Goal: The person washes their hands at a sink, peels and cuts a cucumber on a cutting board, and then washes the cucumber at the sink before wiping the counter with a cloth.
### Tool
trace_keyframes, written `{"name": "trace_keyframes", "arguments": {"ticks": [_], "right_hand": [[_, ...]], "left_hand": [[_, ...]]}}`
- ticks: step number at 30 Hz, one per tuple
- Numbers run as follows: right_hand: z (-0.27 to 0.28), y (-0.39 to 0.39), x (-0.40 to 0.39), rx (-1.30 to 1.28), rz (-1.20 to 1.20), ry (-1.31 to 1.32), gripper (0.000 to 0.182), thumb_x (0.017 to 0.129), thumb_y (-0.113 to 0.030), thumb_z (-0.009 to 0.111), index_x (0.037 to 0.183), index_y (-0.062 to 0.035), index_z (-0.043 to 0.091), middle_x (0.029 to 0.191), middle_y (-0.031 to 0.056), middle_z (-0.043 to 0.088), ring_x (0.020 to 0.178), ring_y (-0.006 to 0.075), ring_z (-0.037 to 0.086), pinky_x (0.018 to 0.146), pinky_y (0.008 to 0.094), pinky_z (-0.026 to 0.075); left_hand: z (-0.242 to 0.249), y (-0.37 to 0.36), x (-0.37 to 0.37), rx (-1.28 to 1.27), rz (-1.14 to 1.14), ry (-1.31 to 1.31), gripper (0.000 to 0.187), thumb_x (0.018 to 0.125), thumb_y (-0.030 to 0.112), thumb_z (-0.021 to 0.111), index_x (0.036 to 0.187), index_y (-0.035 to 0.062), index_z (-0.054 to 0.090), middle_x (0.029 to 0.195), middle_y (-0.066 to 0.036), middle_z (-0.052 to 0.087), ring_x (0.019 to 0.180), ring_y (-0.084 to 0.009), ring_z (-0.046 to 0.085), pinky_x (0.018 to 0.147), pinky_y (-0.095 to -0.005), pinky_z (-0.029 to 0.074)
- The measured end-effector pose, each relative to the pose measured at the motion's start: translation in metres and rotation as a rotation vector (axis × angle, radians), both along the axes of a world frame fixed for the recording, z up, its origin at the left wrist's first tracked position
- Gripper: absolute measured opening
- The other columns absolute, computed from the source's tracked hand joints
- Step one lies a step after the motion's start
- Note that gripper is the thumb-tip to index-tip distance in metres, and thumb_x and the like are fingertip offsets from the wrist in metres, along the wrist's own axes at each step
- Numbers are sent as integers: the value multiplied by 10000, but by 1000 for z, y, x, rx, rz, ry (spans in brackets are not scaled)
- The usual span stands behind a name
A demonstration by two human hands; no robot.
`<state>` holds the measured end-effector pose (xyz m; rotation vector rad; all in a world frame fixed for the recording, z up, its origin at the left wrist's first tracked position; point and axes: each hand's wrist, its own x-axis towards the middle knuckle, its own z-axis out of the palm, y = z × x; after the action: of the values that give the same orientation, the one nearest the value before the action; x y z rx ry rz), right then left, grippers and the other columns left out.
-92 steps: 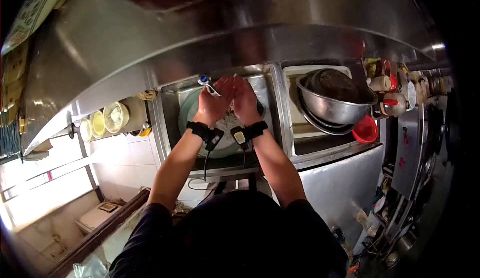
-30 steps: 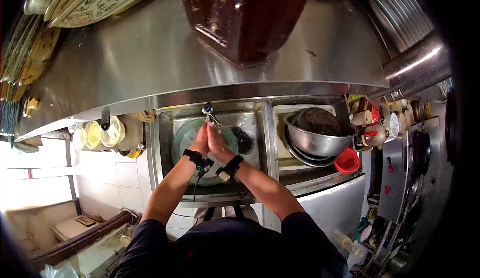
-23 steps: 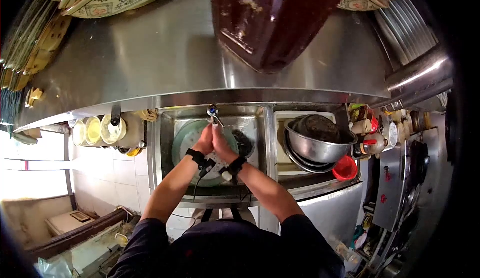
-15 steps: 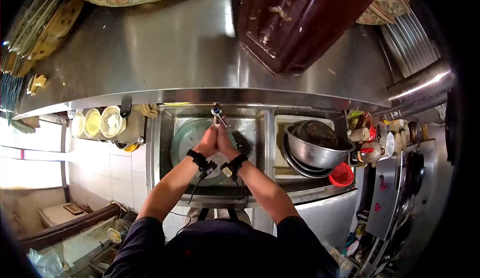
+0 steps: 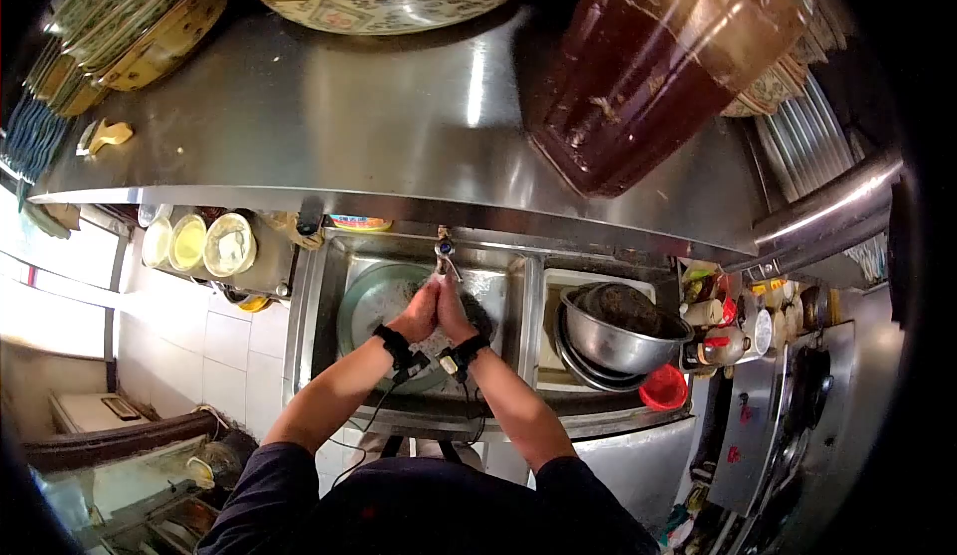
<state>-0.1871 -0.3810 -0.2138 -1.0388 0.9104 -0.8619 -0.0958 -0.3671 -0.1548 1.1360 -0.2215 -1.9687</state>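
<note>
Under the tap (image 5: 446, 247), my left hand (image 5: 419, 314) and my right hand (image 5: 453, 310) meet palm to palm, fingers stretched out towards the spout. Each wrist wears a black strap with a small device and cable. Below them a pale green round basin (image 5: 351, 308) sits in the left bowl of the steel sink (image 5: 513, 351). A dark, rough-looking thing lies beside my right hand, partly covered by it. No object shows between the palms, though their inner sides are hidden.
A steel bowl (image 5: 633, 344) holding a dark round thing stands in the right sink bowl, near a red plastic bowl (image 5: 665, 388). Overhead, a steel shelf (image 5: 399, 126) carries patterned dishes (image 5: 399, 4) and a clear container of dark red liquid (image 5: 638, 96). White tubs (image 5: 229, 245) stand left.
The head view has shifted, so the shelf and its container sit lower in view. My hands stay together under the tap, fingertips closer to the spout.
</note>
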Motion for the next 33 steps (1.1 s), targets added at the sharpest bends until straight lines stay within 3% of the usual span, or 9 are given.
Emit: {"name": "trace_keyframes", "arguments": {"ticks": [1,7,9,14,17,20,25,27,33], "right_hand": [[24,-4,-1,166,-41,-127,582,1084,-496,259,1428,-50,404,1298,54,500,1206,154,452,1063,314,350],[45,7,2,125,9,-172,686,1065,-541,274,1544,-51,276,1544,108,325,1408,220,318,1154,345,262],[43,6,-1,87,33,-65,683,1065,-540,275,1550,-59,270,1560,109,310,1430,225,297,1167,352,241],[44,-1,-6,211,45,-135,722,1041,-597,285,1532,-68,319,1541,49,339,1416,173,302,1177,323,222],[52,16,10,207,-90,-55,703,1033,-620,282,1488,-96,398,1474,33,435,1349,157,392,1141,317,295],[57,1,-4,194,39,-77,685,1036,-616,276,1390,-52,436,1397,82,464,1302,189,425,1117,334,318],[50,19,16,-112,-198,140,640,1036,-621,281,1251,-76,540,1138,9,567,1018,109,522,896,292,452],[65,5,0,358,-73,-190,620,1037,-608,308,1188,-68,575,1163,25,584,1060,145,530,933,326,441],[86,3,-1,393,-90,-408,554,1046,-566,330,1259,-106,552,1173,13,588,1118,165,525,993,339,411]], "left_hand": [[14,6,-2,-147,-15,-74,706,979,689,346,1416,153,488,1364,-73,556,1208,-276,495,1066,-435,364],[35,-5,1,75,-29,-19,649,1011,639,334,1334,111,527,1324,-103,571,1156,-283,516,1016,-436,413],[29,-1,-2,-83,66,40,534,1003,621,405,1089,140,621,984,-24,648,928,-209,574,804,-378,467],[8,-10,4,-19,38,50,491,1045,532,373,1216,128,593,1142,-67,633,1033,-211,552,945,-371,438],[-57,-22,31,-433,-261,902,513,1030,563,384,1179,121,598,1151,-69,618,1034,-215,556,924,-394,463],[28,-4,-7,-86,11,-57,587,1007,621,386,1170,86,563,1117,-77,612,971,-225,559,877,-399,479],[27,-13,6,21,74,172,458,1047,516,379,1132,113,579,1040,-37,609,924,-211,559,825,-388,474],[-4,-4,1,-119,15,-70,506,1041,558,361,1158,118,582,1075,-43,617,950,-216,567,839,-399,473],[44,-21,8,-7,25,166,513,1049,546,348,1123,118,621,1080,-54,669,975,-213,586,919,-371,459]]}}
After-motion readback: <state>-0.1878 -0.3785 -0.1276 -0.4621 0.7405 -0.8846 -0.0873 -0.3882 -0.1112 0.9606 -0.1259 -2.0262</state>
